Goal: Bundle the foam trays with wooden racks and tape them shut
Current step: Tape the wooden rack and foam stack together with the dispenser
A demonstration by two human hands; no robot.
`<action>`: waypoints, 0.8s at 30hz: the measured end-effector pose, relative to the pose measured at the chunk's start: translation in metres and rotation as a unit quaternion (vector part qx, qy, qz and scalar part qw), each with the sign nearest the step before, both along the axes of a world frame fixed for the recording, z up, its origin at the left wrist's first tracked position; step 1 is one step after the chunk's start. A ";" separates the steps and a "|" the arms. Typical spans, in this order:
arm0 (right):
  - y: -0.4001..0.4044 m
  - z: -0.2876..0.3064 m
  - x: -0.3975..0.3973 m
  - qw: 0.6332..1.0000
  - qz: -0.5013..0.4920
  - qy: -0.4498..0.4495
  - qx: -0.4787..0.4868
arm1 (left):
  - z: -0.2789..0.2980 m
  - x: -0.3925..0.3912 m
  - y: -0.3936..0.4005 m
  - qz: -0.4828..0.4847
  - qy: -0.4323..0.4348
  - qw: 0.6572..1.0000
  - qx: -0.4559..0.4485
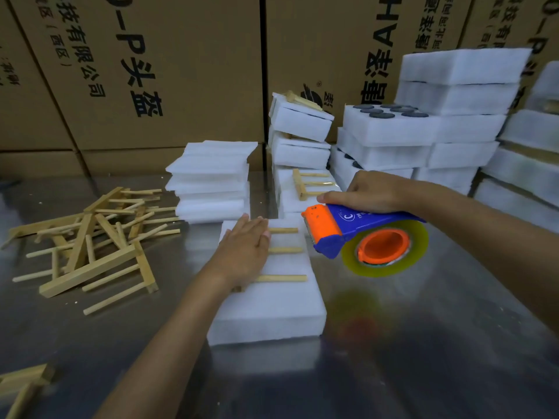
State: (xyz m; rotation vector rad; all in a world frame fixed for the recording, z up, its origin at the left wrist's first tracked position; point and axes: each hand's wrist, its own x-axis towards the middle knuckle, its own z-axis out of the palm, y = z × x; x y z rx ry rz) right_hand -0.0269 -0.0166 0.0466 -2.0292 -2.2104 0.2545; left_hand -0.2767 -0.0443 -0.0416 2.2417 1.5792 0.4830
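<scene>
A white foam tray (272, 309) lies on the metal table in front of me. On top of it rests a wooden rack (284, 278), its three pegs pointing right. My left hand (245, 246) lies flat on the rack's left part, fingers straight, pressing it onto the foam. My right hand (372, 192) grips a blue and orange tape dispenser (338, 234) with a roll of clear tape (385, 247), held in the air just right of the tray's far end. The dispenser's orange head points toward the tray.
A heap of loose wooden racks (96, 234) lies on the left. Thin foam sheets (211, 182) are stacked behind the tray. Bundled trays (302, 146) and tall foam stacks (438, 131) fill the right back. Cardboard boxes (151, 71) wall the rear. More racks (21, 385) sit at the bottom left.
</scene>
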 end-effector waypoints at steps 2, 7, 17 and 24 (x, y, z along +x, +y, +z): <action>-0.001 -0.005 0.002 1.000 -0.005 0.008 -0.012 | 0.000 -0.001 0.000 0.000 0.003 1.000 -0.002; -0.007 -0.015 0.023 0.999 -0.028 0.017 -0.021 | 0.000 -0.001 0.000 -0.004 0.001 1.000 -0.007; -0.035 -0.030 0.070 0.998 -0.061 0.005 -0.016 | -0.001 -0.002 0.002 -0.004 0.001 1.000 -0.009; -0.027 -0.036 0.062 0.996 -0.070 -0.062 -0.002 | -0.002 -0.005 0.002 -0.024 -0.003 1.000 -0.003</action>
